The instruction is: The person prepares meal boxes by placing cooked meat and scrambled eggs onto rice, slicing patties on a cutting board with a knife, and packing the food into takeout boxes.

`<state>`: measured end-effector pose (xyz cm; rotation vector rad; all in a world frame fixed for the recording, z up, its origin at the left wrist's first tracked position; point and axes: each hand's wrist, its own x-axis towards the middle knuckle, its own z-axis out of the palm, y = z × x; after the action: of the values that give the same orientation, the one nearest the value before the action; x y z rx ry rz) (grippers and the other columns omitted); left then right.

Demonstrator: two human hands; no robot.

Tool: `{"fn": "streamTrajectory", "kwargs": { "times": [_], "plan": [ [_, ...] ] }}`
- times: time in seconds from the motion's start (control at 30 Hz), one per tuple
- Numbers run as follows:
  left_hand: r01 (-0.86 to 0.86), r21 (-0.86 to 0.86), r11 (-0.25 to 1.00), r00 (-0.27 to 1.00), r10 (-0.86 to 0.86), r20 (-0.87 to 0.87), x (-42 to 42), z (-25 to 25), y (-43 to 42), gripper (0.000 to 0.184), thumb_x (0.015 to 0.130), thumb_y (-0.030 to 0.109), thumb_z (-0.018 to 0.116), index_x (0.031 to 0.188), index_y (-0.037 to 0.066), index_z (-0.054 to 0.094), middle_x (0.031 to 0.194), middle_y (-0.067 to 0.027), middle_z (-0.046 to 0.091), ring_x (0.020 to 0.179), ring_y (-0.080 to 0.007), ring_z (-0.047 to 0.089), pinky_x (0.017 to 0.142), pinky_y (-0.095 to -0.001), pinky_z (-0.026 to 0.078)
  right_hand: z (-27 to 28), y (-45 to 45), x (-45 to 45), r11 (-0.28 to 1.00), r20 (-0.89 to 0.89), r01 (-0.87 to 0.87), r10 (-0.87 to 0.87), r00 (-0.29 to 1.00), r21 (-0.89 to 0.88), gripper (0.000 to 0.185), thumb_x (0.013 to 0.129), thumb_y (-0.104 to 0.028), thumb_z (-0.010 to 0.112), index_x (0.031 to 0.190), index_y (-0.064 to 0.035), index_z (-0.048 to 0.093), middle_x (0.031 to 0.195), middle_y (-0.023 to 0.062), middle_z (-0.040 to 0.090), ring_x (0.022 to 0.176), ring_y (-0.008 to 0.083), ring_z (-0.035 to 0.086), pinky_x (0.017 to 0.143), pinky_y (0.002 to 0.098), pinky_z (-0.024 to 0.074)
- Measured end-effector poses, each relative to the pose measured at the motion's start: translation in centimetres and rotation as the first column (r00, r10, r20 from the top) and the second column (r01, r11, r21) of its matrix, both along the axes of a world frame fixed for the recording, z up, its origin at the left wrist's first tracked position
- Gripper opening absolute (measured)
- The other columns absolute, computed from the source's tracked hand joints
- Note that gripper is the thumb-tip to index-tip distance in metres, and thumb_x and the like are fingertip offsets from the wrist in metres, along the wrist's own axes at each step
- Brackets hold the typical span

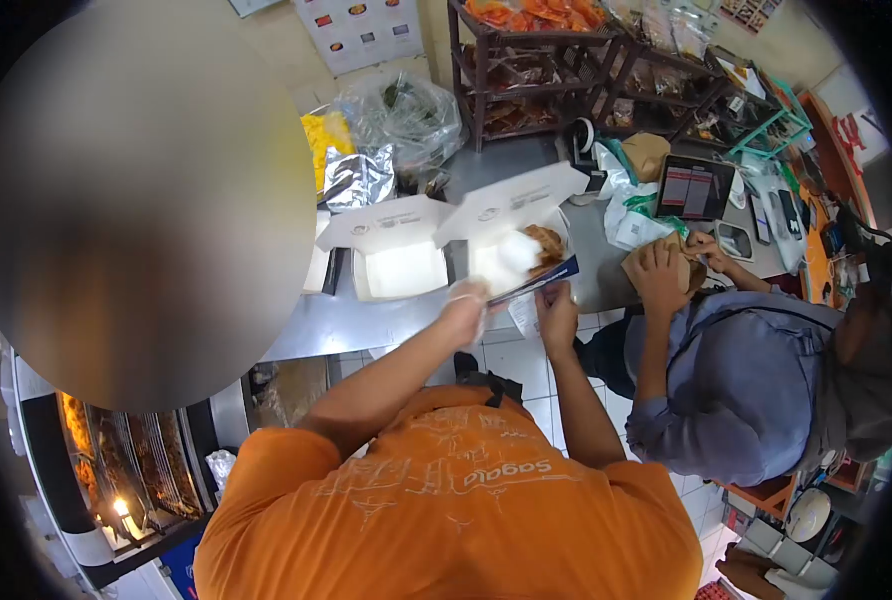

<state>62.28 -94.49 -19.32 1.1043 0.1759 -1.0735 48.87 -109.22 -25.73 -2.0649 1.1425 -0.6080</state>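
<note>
At the counter's front edge, my left hand [466,312], in a clear plastic glove, is closed at the near side of an open white box [486,262]. Its fingertips are blurred, and what they hold is hard to tell. That box holds white rice [519,252] and brown fried food [544,248], with its lid raised at the back. My right hand [556,308] is closed on a dark blue printed strip [551,278] along the box's front right edge. A paper slip [525,315] hangs between my hands. Left of this box stands a second open white box [402,268] with nothing in it.
At the right a co-worker's hands [666,272] hold a brown paper package [646,262]. Behind are a tablet [696,188], dark shelves [536,90], a plastic bag [401,115] and foil [360,178]. A lit food warmer [131,470] stands lower left.
</note>
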Motion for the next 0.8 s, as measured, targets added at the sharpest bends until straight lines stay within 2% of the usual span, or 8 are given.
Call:
{"fn": "streamTrajectory", "kwargs": {
  "times": [0.13,0.3,0.5,0.57,0.63,0.7,0.73,0.8],
  "plan": [
    [0.097,0.585,0.805,0.869,-0.355,0.344,1.7,-1.1,-4.7,0.056,0.094,0.029,0.061,0.135,-0.005,0.044,0.126,-0.0289,0.061,0.113,-0.0377,0.064,0.098,-0.0436,0.053,0.7,0.1,-0.4,0.996,0.051,-0.062,0.059,0.997,0.066,0.027,0.090,-0.021,0.073,0.096,0.0006,0.058,0.081,0.0204,0.069,0.073,0.0377,0.069,0.069,0.0459,0.0537],
    [0.072,0.673,0.736,0.718,-0.507,0.477,1.6,2.2,-2.3,0.092,0.086,0.041,0.073,0.153,-0.003,0.027,0.148,-0.0334,0.043,0.142,-0.0397,0.041,0.116,-0.0407,0.036,6.5,0.0,-0.7,0.925,-0.071,-0.140,0.123,0.990,-0.353,0.022,0.091,-0.020,0.071,0.091,0.0005,0.064,0.084,0.0196,0.070,0.070,0.0346,0.068,0.066,0.0432,0.0533],
    [0.722,0.113,0.682,0.554,-0.668,0.496,6.1,13.0,6.5,0.049,0.102,0.035,0.059,0.139,0.005,0.050,0.134,-0.0125,0.059,0.116,-0.0245,0.063,0.102,-0.0395,0.048,14.8,-4.3,2.0,0.965,0.130,-0.128,0.160,0.979,-0.228,0.016,0.093,-0.014,0.069,0.101,-0.0001,0.066,0.084,0.0153,0.070,0.067,0.0263,0.068,0.062,0.0373,0.0524],
    [0.680,0.038,0.732,0.561,-0.552,0.617,11.0,16.0,8.0,0.034,0.106,0.031,0.053,0.130,0.008,0.058,0.128,-0.0064,0.063,0.108,-0.0174,0.065,0.095,-0.0337,0.052,15.6,-4.7,2.4,0.960,0.149,-0.117,0.158,0.976,-0.255,0.014,0.094,-0.012,0.068,0.101,-0.0007,0.066,0.082,0.0133,0.069,0.066,0.0233,0.067,0.061,0.0348,0.0515],
    [0.410,0.293,0.864,0.463,-0.474,0.749,18.1,17.1,7.9,0.035,0.105,0.036,0.055,0.123,0.007,0.061,0.111,-0.0058,0.066,0.095,-0.0165,0.064,0.090,-0.0346,0.053,16.1,-3.5,2.6,0.961,0.149,-0.128,0.168,0.974,-0.246,0.012,0.095,-0.011,0.067,0.102,-0.0012,0.066,0.079,0.0120,0.068,0.066,0.0211,0.067,0.060,0.0332,0.0508],
    [0.054,0.605,0.795,0.115,-0.606,0.787,26.7,17.9,4.4,0.038,0.103,0.037,0.055,0.111,0.001,0.065,0.092,-0.0110,0.069,0.085,-0.0200,0.066,0.080,-0.0367,0.053,15.3,-1.3,2.4,0.983,0.172,-0.142,0.160,0.972,-0.113,0.012,0.096,-0.011,0.067,0.101,-0.0010,0.066,0.078,0.0115,0.068,0.067,0.0197,0.067,0.061,0.0323,0.0504],
    [-0.081,0.664,0.743,-0.009,-0.667,0.745,29.6,18.4,2.9,0.030,0.098,0.029,0.055,0.099,0.001,0.067,0.100,-0.0217,0.071,0.096,-0.0383,0.068,0.083,-0.0452,0.052,14.8,0.1,1.5,0.989,0.175,-0.143,0.148,0.973,-0.044,0.012,0.096,-0.012,0.066,0.101,-0.0009,0.065,0.078,0.0113,0.067,0.067,0.0191,0.067,0.062,0.0319,0.0502],
    [-0.245,0.797,0.553,-0.220,-0.832,0.509,38.1,14.6,-1.4,0.027,0.095,0.020,0.054,0.105,0.001,0.071,0.112,-0.0219,0.071,0.106,-0.0380,0.068,0.090,-0.0475,0.053,13.4,2.5,-0.4,0.985,0.032,-0.173,0.172,0.985,0.019,0.013,0.097,-0.012,0.065,0.102,0.0007,0.064,0.077,0.0091,0.065,0.068,0.0128,0.062,0.062,0.0286,0.0491]
  ]
}}
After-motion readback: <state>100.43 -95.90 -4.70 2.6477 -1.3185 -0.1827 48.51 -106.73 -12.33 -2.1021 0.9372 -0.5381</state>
